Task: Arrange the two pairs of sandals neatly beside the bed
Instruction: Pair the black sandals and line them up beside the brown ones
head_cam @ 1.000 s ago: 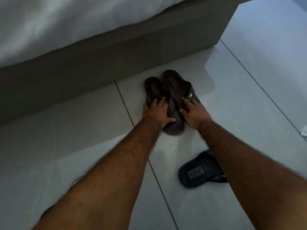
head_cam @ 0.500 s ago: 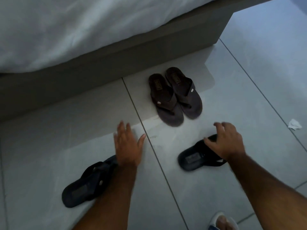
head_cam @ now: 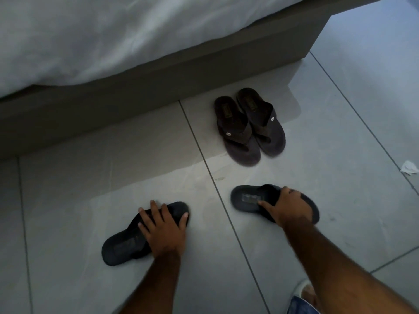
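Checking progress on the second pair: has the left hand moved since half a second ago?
Yes. The left hand has come down and left, away from the grout line, and now rests on the left dark sandal.

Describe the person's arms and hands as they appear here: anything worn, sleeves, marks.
Both forearms are bare up to the frame's lower edge, with no sleeves showing. The left hand and the right hand wear no gloves, and no rings, watch or wristband can be made out in the dim light. The forearms carry visible hair. No marks or tattoos can be seen.
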